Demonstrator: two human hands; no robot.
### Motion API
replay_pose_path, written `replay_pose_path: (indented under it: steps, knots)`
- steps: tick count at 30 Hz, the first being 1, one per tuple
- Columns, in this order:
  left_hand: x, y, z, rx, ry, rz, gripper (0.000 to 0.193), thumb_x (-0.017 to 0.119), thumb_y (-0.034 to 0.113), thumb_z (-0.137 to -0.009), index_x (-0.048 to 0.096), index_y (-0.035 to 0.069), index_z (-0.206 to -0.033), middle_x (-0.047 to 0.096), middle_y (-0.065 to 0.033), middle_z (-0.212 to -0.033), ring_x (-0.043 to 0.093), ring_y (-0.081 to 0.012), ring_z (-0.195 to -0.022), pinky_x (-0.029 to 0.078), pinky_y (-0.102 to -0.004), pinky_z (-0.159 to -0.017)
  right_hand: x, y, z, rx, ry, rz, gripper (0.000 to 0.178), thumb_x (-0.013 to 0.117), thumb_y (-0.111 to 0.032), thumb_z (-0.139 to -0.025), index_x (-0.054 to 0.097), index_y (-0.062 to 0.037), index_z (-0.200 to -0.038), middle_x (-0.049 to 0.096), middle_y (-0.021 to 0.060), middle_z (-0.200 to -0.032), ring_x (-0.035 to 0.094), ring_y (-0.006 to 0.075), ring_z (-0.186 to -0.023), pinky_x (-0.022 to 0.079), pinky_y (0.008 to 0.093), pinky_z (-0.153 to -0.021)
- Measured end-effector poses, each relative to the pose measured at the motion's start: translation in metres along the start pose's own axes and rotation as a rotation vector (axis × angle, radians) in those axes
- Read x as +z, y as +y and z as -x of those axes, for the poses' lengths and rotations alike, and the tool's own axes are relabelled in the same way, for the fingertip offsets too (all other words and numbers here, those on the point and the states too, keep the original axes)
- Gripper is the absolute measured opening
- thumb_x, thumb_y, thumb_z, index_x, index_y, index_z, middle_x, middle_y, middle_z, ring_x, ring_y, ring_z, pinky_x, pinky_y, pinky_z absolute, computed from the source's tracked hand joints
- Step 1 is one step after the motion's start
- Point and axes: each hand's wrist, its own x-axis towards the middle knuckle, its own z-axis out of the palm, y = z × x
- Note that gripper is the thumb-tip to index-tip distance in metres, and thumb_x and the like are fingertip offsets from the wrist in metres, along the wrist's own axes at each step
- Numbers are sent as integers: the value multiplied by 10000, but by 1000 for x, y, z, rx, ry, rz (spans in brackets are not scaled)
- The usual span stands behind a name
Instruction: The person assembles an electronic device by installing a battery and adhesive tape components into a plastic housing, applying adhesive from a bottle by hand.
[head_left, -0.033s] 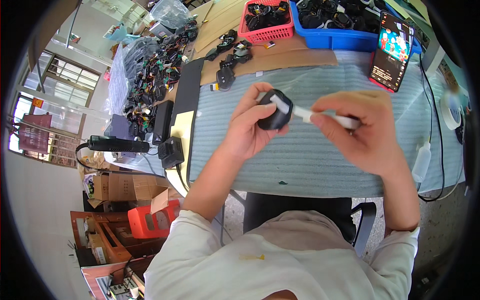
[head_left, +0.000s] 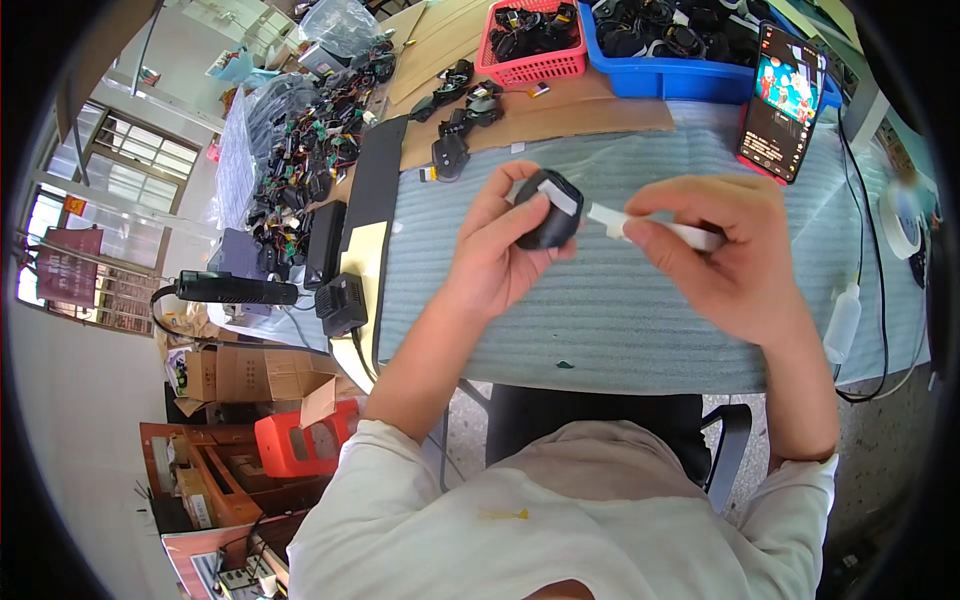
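Note:
Between the thumb and fingers of my left hand (head_left: 487, 255) is a small, rounded black plastic housing (head_left: 543, 230) with a pale strip on its upper face. My right hand (head_left: 735, 262) pinches a slim white stick-like tool (head_left: 608, 221) with a wider part near its front. Its exact kind I cannot make out. The tool's tip points left at the housing's right edge, with a narrow gap between them. Both hands are above the grey-blue ribbed foam mat (head_left: 600, 335) on the table. My left palm and fingers hide the housing's underside.
Several black parts (head_left: 452, 152) lie on cardboard beyond my left hand. A pink basket (head_left: 530, 69) and a blue bin (head_left: 660, 82) hold more. A lit phone (head_left: 785, 105) leans at the right, above a white bottle (head_left: 843, 325). Wired parts (head_left: 310, 160) are heaped at left, near a black charger-like box (head_left: 342, 305).
The white tool's tip has drawn away from the housing, where it was at the pale strip. My left hand has tilted the housing slightly, showing more of the strip.

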Motion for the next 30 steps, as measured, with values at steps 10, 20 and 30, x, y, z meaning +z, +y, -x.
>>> replay_pose_path:
  steps: [10, 20, 30]
  knots:
    - [10, -5, 1, 67, -22, 48, 210, 514, 109, -1002, 484, 134, -1209, 611, -62, -1056, 626, -143, -944, 558, -304, -735, 20, 11, 4, -243, 71, 161, 209, 796, -95, -718, 689, -69, -894, 570, 43, -598, 537, 206, -479, 378, 316, -431]
    - [3, -5, 4, 56, -129, 87, 219, 482, 83, -997, 443, 118, -1210, 558, -101, -1207, 604, -231, -1067, 548, -370, -829, 25, 14, 1, -384, 100, 257, 244, 805, -134, -702, 678, -83, -904, 539, 7, -590, 492, 174, -448, 362, 308, -417]
    - [16, -7, 7, 119, -96, -35, 243, 540, 53, -975, 434, 121, -1183, 568, -64, -1042, 553, -110, -841, 429, -223, -585, 26, 17, 2, -429, 61, 298, 285, 813, -166, -673, 672, -73, -902, 467, -15, -574, 457, 156, -432, 334, 306, -409]
